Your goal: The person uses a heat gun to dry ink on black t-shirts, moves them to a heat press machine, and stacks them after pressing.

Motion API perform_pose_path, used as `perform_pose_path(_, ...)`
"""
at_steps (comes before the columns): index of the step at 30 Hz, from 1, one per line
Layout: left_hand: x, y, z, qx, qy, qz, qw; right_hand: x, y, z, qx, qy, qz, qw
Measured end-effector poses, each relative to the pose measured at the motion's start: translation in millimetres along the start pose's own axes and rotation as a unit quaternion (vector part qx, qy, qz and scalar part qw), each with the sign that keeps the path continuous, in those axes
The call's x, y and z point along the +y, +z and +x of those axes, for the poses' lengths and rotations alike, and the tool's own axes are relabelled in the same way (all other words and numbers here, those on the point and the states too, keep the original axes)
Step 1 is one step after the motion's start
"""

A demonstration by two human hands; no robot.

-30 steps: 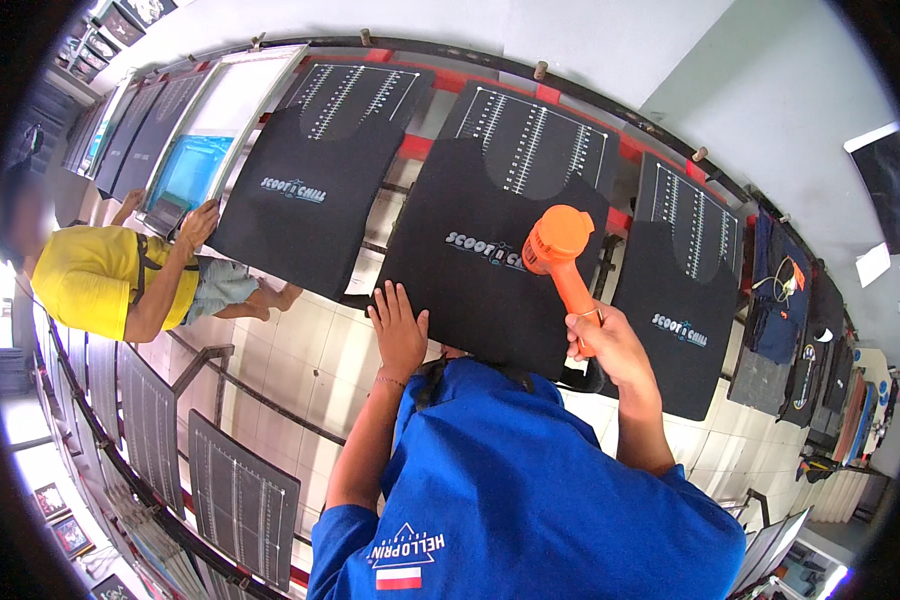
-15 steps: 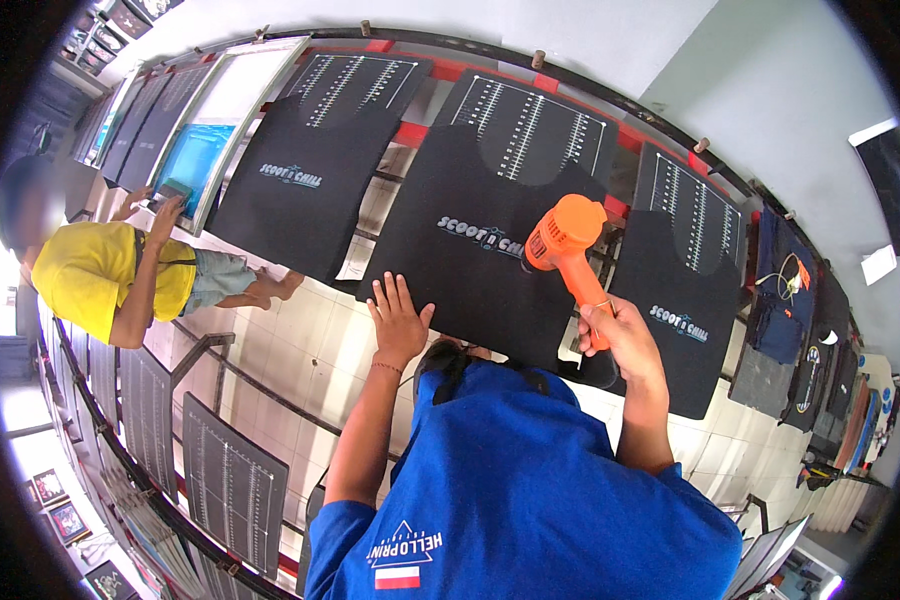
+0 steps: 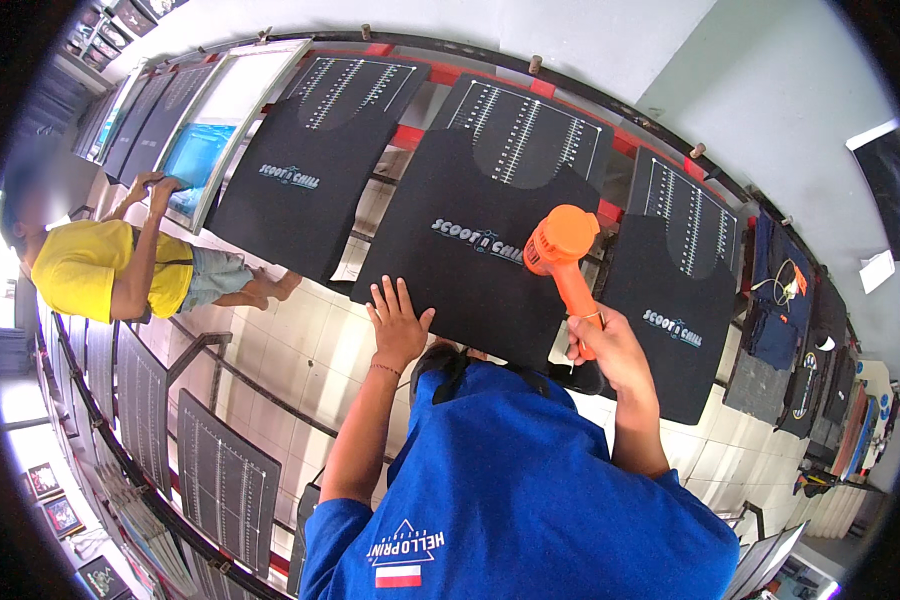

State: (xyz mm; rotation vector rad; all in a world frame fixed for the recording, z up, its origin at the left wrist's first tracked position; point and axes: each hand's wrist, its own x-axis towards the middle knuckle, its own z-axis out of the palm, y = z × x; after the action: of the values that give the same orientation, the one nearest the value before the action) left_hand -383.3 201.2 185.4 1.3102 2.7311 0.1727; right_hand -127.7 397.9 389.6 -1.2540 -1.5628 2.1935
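Observation:
An orange heat gun hangs above the printed chest of a black T-shirt, its handle wrapped by the fingers of my right hand. Its nozzle points left, toward the light lettering. That shirt is stretched over a dark platen marked with white ruler lines. At the shirt's lower left edge my left hand rests flat, fingers spread, holding nothing. Similar printed black shirts lie on both sides, a left one and a right one.
A co-worker in a yellow shirt stands at left, both hands by a screen frame with blue ink. A red and black rail runs behind the platens. Folded dark garments hang at right. More platens stand behind me at lower left.
My right hand has shifted the heat gun slightly down, keeping it over the print. My left hand stays on the shirt's edge. The co-worker's hands have moved toward the near end of the screen.

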Motion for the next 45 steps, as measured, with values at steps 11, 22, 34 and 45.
perform_pose_path(11, -2.7, -20.0, -17.6, 0.075, 0.0, -0.195, 0.978, -4.8, -4.8, -1.0, 0.015, 0.018, 0.014, 1.0)
perform_pose_path(22, -71.3, 112.6, -163.7, -0.042, -0.305, -0.503, 0.807, 1.4, 12.9, 16.1, -0.016, -0.019, 0.01, 1.0)
perform_pose_path(34, -129.1, 153.4, -272.9, -0.228, -0.511, -0.48, 0.676, -0.5, 43.3, 36.9, -0.033, -0.046, -0.047, 0.997)
perform_pose_path(45, -121.5, 163.5, -307.4, -0.232, -0.554, -0.512, 0.614, -11.1, 47.7, 59.9, -0.082, -0.011, 0.024, 0.996)
